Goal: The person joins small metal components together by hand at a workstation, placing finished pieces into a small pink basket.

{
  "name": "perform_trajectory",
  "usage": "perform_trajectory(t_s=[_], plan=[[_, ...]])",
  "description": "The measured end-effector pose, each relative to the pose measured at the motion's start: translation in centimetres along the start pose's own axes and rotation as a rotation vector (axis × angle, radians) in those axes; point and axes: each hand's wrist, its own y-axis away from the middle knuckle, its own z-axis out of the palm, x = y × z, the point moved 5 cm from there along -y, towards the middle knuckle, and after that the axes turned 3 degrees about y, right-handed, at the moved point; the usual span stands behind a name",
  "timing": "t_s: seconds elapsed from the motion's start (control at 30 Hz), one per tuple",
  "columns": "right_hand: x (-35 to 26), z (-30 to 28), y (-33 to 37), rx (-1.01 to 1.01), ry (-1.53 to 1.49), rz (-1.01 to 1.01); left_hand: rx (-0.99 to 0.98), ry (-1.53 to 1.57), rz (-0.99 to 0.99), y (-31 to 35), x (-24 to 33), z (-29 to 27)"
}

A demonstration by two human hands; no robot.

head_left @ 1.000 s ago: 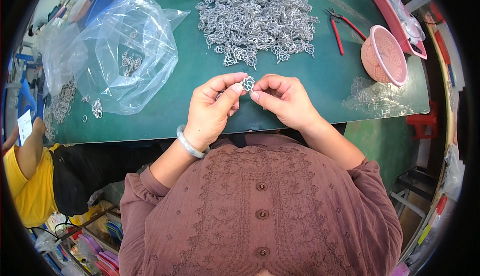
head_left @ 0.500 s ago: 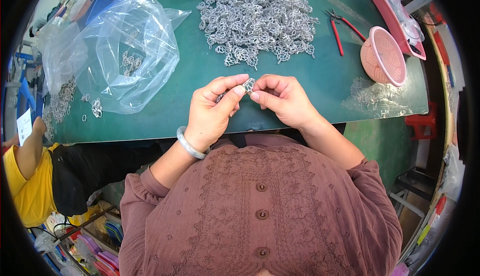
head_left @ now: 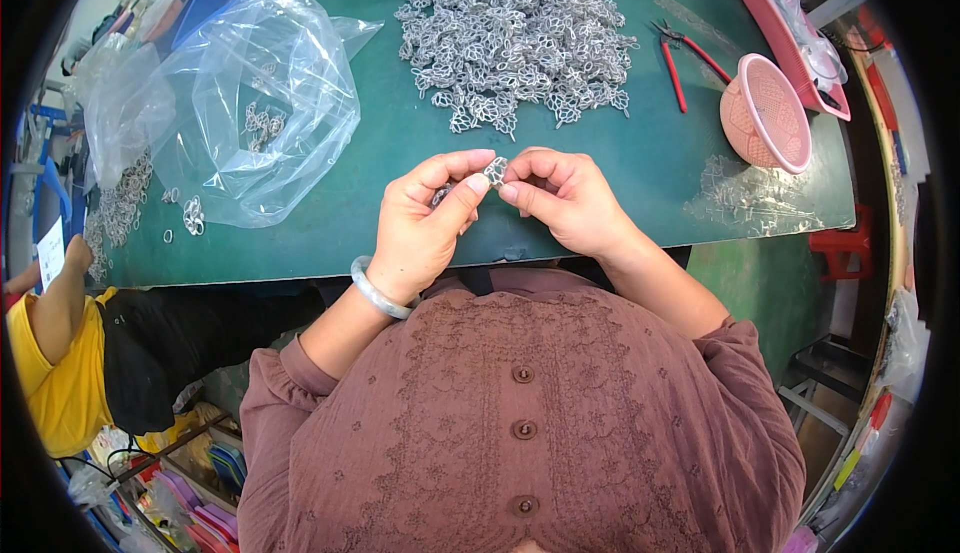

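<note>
Close to the table's near edge, my left hand (head_left: 424,215) and my right hand (head_left: 566,199) meet over a small silver openwork metal piece (head_left: 496,170). My left thumb and index finger pinch its left side. The right thumb and index finger close on its right side. More silvery metal shows inside my left palm, mostly hidden by the fingers. Beyond the hands lies a large heap of similar silver metal pieces (head_left: 515,38), formed of linked loops.
On the green table (head_left: 660,193) a clear plastic bag (head_left: 320,143) with some pieces lies left, near loose pieces (head_left: 193,216). Red-handled pliers (head_left: 673,73), a pink basket (head_left: 775,113) and a pink tray (head_left: 785,38) are right. A person in yellow (head_left: 65,383) sits left.
My hands and the metal piece have barely moved; the piece is tilted slightly differently. At the left, the other person's hand and white paper have shifted a little.
</note>
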Motion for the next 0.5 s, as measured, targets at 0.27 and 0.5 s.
perform_trajectory(t_s=[0.27,0.5], plan=[[-0.72,0.16,0.1,-0.002,0.0,-0.002,0.013,0.033,0.004,-0.06,-0.06,-0.19],[-0.83,0.31,0.1,-0.01,0.004,0.041,-0.015,0.04,-0.013,0.04,-0.45,-0.31]])
